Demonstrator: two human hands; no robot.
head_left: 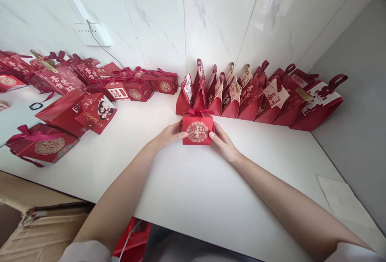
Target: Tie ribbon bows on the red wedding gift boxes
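I have the red box (197, 131) directly between the fingers of the left hand (171, 135) and right hand (224, 143), both closed on its ends, so neither hand is nearer. From here its longer visible edge runs across, fingers to fingers, seemingly on the surface (187, 189); the row of red bags (249, 103) stands just beyond them.

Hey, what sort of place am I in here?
Probably an indoor workroom, though it could be a room at home: a white table bears many red gift boxes, a cardboard carton sits by its near edge, and a marbled wall with a socket panel stands behind.
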